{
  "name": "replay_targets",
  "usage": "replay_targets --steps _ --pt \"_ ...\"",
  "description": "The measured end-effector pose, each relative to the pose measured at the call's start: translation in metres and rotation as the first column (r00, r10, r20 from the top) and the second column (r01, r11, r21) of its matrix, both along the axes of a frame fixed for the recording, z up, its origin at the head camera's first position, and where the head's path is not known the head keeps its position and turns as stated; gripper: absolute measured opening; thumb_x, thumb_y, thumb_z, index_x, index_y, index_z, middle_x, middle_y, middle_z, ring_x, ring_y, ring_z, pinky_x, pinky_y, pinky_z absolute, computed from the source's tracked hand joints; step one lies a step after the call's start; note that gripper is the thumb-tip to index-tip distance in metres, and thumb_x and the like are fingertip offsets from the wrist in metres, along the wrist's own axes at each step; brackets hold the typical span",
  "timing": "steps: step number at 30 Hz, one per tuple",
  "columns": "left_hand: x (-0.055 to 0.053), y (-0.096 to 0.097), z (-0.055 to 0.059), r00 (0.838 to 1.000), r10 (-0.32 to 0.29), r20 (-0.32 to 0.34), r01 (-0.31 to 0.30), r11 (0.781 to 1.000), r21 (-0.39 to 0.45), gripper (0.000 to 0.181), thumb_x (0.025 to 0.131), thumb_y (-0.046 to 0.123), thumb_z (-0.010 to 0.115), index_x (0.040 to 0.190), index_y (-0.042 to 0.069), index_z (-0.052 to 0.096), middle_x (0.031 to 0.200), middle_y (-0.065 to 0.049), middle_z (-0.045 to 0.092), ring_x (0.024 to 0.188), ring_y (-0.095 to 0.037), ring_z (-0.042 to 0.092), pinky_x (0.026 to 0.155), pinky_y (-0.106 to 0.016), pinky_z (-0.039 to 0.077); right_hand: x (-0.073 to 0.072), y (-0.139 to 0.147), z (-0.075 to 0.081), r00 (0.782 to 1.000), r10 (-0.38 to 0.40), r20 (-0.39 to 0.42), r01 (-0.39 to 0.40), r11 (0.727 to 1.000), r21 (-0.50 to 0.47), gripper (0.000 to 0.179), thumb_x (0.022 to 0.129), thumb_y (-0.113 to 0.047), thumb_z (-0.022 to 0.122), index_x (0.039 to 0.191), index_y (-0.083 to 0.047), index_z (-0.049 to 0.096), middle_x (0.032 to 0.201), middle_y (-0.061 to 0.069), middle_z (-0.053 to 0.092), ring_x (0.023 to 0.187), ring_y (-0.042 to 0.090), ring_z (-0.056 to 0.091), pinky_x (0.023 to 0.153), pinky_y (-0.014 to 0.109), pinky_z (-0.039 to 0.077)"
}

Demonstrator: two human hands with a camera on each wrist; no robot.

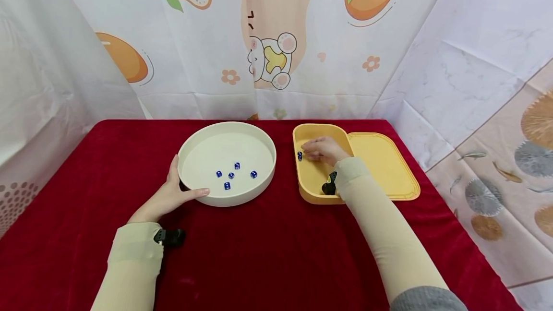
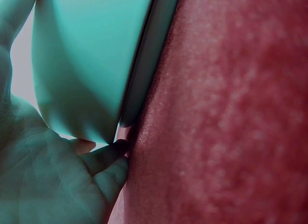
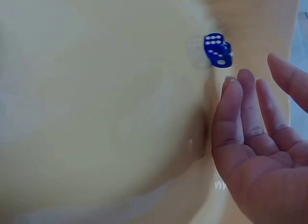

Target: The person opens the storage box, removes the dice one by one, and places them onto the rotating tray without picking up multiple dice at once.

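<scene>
My left hand [image 1: 164,198] holds the near left edge of a round cream tray [image 1: 270,176]. Its thumb lies over the rim and the other fingers follow the outer wall; in the left wrist view some fingertips curl in by the tray's base. Several blue dice, one of them the nearest die [image 1: 227,186], lie scattered inside. Over a yellow rectangular box [image 1: 311,184] is my right hand [image 1: 321,149], with its fingers loosely bent and apart. Just beyond its fingertips, blue dice [image 3: 218,50], seemingly two touching, rest against the box's inner wall.
A flat yellow lid [image 1: 382,167] lies right of the box, partly hidden by the right arm. Everything stands on a red cloth-covered table [image 1: 259,253]. A white patterned curtain [image 1: 194,61] hangs behind the table's back edge.
</scene>
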State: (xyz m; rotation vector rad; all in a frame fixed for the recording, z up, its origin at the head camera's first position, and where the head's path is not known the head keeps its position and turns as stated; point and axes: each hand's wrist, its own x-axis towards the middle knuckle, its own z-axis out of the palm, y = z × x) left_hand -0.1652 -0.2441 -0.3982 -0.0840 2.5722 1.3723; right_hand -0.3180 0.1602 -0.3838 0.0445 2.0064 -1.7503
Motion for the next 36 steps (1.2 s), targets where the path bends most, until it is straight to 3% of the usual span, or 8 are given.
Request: replay_targets --steps 5,11,19,29,36 --pt "0.000 0.000 0.000 1.000 -0.006 -0.008 0.006 1.000 -0.006 0.135 0.082 0.046 0.078 0.151 0.017 -0.034 0.164 -0.020 -0.017 0.151 -0.044 -0.002 0.115 -0.072 0.011 0.000 -0.002 -0.004 1.000 0.026 -0.014 -0.026 1.000 -0.007 0.027 0.097 -0.003 0.060 0.119 0.012 0.058 0.079 0.000 0.069 0.067 0.009 0.060 0.072 0.021 0.054" --pt "0.000 -0.001 0.000 1.000 -0.013 -0.016 0.013 1.000 -0.017 0.134 0.082 0.047 0.078 0.151 0.016 -0.033 0.164 -0.019 -0.020 0.151 -0.043 -0.005 0.114 -0.072 0.011 0.001 -0.004 -0.007 0.999 0.052 -0.011 -0.052 0.999 -0.008 0.021 0.097 -0.001 0.059 0.114 0.012 0.059 0.076 -0.001 0.067 0.063 0.007 0.056 0.069 0.019 0.053" --pt "0.000 0.000 0.000 1.000 -0.008 -0.007 0.008 1.000 -0.019 0.134 0.082 0.048 0.077 0.151 0.017 -0.033 0.164 -0.020 -0.019 0.151 -0.044 -0.004 0.114 -0.072 0.012 0.001 -0.006 -0.010 0.998 0.066 -0.025 -0.065 0.997 0.033 0.028 0.097 -0.001 0.059 0.119 0.017 0.057 0.075 -0.003 0.068 0.064 0.007 0.059 0.067 0.017 0.053" --pt "0.000 0.002 -0.002 1.000 0.000 0.004 0.000 1.000 -0.002 0.134 0.082 0.047 0.077 0.151 0.019 -0.034 0.164 -0.021 -0.014 0.151 -0.044 0.002 0.115 -0.071 0.014 -0.006 -0.002 -0.022 0.993 0.099 -0.059 -0.087 0.981 0.173 0.035 0.096 -0.004 0.062 0.127 0.013 0.058 0.079 -0.008 0.068 0.069 0.005 0.061 0.068 0.017 0.053" --pt "0.000 0.000 0.001 1.000 -0.002 0.005 0.002 1.000 -0.018 0.133 0.082 0.047 0.077 0.151 0.018 -0.034 0.164 -0.020 -0.018 0.151 -0.044 -0.003 0.114 -0.073 0.013 -0.004 -0.005 -0.019 0.991 0.108 -0.075 -0.090 0.974 0.209 0.036 0.095 -0.006 0.064 0.127 0.010 0.060 0.078 -0.009 0.067 0.070 0.004 0.061 0.068 0.016 0.052"
